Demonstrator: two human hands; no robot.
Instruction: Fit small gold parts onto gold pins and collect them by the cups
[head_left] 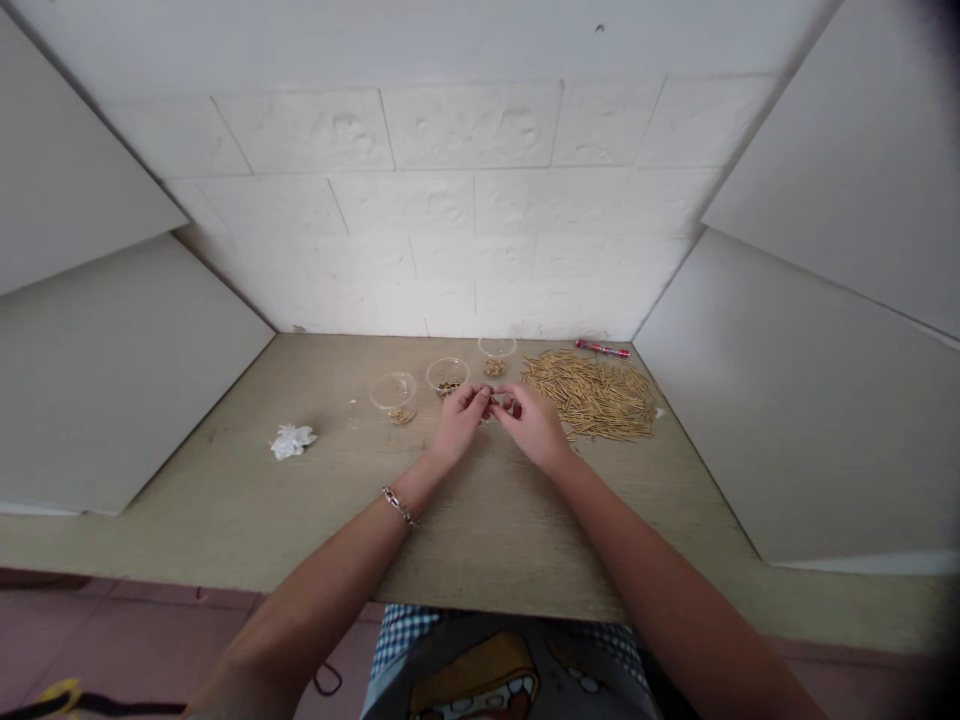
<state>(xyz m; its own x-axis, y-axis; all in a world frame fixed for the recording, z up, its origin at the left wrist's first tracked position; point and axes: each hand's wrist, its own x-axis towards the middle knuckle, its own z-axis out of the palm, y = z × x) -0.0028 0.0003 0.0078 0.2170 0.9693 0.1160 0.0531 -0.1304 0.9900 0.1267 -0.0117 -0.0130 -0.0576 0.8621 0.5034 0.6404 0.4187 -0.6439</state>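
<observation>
My left hand (459, 415) and my right hand (531, 420) meet over the middle of the table, fingertips pinched close together. Whatever they hold between them is too small and too covered by fingers to name. Just behind the left hand stands a clear round tub (448, 374) with small dark brown pieces in it. A second clear tub (497, 347), behind both hands, holds small golden pieces. To the right of my right hand spreads a wide pile of thin golden sticks (600, 395). Left of my left hand is another clear tub (393, 391) with pale golden bits.
A crumpled white tissue (292, 441) lies on the left of the table (495, 560). A red tube-like item (602, 348) rests behind the stick pile. White panels stand at the left (127, 370) and right (787, 400), with a white brick-patterned wall (442, 200) behind.
</observation>
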